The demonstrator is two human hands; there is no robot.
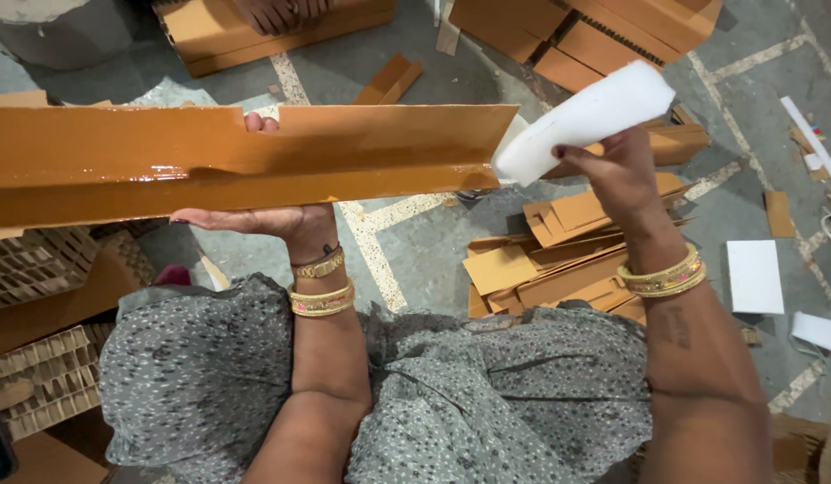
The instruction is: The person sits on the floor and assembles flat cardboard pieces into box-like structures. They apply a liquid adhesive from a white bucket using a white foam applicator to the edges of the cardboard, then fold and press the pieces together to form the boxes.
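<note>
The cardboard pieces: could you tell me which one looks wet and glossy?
The long brown strip held in the left hand; the floor pieces look matte.

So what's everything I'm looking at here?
Long cardboard strip: one, glossy brown, held across the left.
Foam block: one, white, at the strip's right end.
Cut cardboard pieces: a pile, brown, on the floor below the foam.
Honeycomb cardboard: several, brown, lower left.
White sheets: a few, floor at right.
Bangles: gold, both wrists.
Left hand: supports the strip.
Right hand: grips the foam.
</note>
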